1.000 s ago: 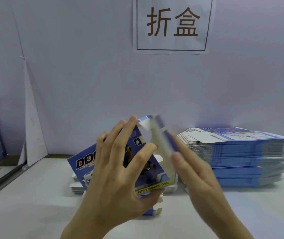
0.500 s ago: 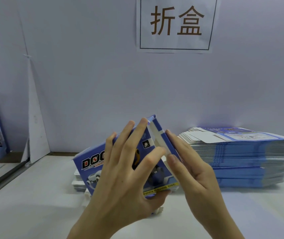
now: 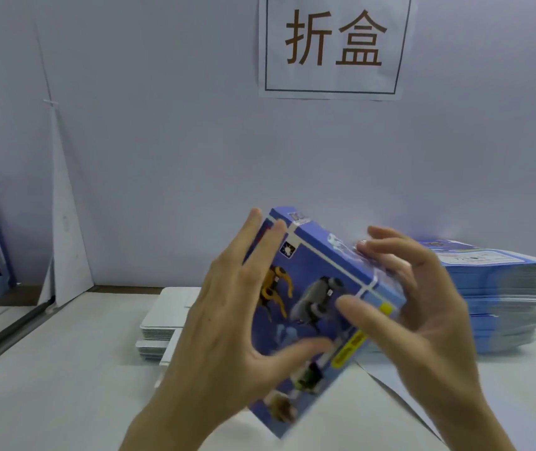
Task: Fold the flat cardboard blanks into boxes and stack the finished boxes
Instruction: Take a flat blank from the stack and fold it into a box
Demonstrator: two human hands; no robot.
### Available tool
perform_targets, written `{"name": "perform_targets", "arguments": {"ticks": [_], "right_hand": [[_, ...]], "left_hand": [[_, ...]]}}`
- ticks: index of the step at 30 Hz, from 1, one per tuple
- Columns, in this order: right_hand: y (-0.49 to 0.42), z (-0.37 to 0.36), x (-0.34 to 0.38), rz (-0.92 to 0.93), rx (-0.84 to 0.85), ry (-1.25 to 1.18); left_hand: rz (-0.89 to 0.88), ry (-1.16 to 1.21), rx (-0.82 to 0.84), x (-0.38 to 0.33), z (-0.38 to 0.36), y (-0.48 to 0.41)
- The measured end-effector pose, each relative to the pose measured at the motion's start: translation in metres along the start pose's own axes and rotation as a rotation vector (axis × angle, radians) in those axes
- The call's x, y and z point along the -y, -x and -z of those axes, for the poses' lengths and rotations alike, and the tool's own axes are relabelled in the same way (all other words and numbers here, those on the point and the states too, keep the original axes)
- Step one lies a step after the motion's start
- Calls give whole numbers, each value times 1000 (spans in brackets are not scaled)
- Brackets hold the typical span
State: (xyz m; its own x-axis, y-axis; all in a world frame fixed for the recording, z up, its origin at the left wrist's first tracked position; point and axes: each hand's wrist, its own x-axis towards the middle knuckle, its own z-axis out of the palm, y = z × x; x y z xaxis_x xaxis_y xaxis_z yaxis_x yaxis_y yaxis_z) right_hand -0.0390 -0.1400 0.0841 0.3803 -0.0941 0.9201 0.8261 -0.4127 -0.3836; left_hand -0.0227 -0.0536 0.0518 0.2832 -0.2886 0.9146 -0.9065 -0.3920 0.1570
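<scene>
The box, its end being pressed in 0.5 s ago, is now turned steeply above the table. The left hand grips its printed face, the right hand curls round its side; probably 1 end remains to close

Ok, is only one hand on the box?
No, the left hand and right hand both grip the box, thumbs on its printed front.
</scene>
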Motion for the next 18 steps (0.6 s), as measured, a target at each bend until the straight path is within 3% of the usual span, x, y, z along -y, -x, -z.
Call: {"name": "perform_targets", "arguments": {"ticks": [1, 2, 4, 7, 10, 13, 18], "right_hand": [[22, 69, 16, -110, -51, 84], [27, 89, -13, -287, -135, -108], [25, 109, -22, -337, -210, -155], [23, 100, -33, -440, -126, -311], [28, 103, -33, -447, -64, -372], [30, 94, -25, -452, 49, -477], [32, 92, -22, -390, 95, -505]], "left_hand": [[84, 76, 32, 5, 0, 2], [152, 150, 40, 8, -1, 4], [241, 260, 27, 11, -6, 9], [401, 551, 1, 6, -10, 14], [553, 979, -70, -1, -10, 12], [606, 1078, -180, -3, -6, 7], [616, 1111, -162, -8, 0, 3]]}}
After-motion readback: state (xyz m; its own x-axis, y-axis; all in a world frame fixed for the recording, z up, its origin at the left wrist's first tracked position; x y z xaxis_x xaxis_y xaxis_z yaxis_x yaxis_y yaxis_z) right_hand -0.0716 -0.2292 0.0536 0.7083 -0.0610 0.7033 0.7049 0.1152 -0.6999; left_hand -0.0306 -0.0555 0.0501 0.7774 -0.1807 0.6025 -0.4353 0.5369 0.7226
